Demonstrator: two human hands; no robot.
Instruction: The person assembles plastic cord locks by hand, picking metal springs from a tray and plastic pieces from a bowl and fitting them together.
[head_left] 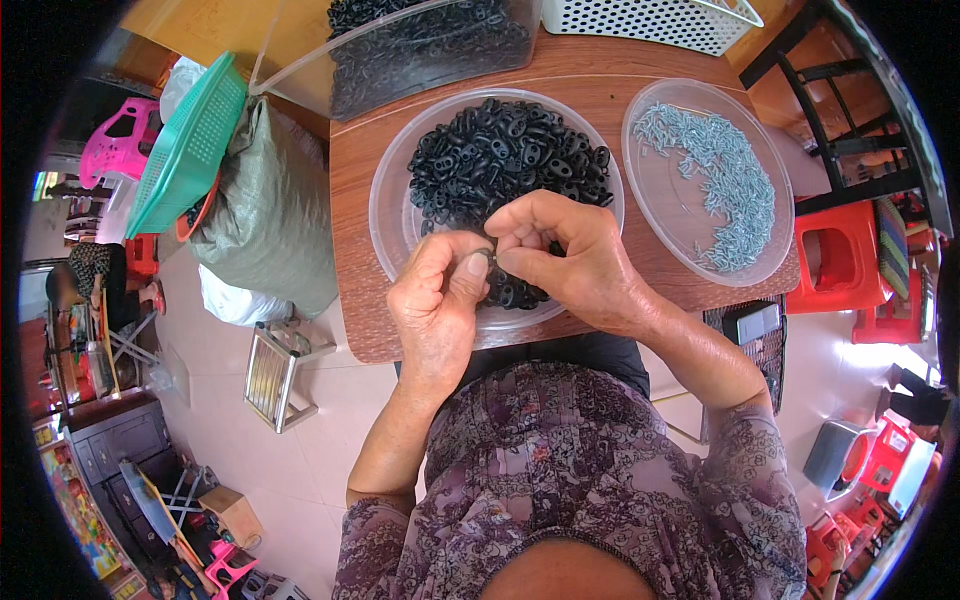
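Above the near part of a clear round tub (386,205), my two hands meet. My left hand (437,310) is closed, thumb and index finger pinching a small dark piece (487,254) that is mostly covered. My right hand (590,265) is closed too, its thumb and index fingertips pinched right beside that piece. Whatever sits between the right fingertips is too small to make out. Beneath and beyond the hands, the tub holds a heap of small black two-holed plastic pieces (500,150). To the right, a clear round tray (672,205) carries many small pale-blue, screw-like pins (740,190).
The wooden table (362,290) bears a clear bin (440,65) of black parts and a white perforated basket (650,25) at its far side. A stuffed sack (265,210) and green basket (190,150) stand left. Red stools (840,260) are right.
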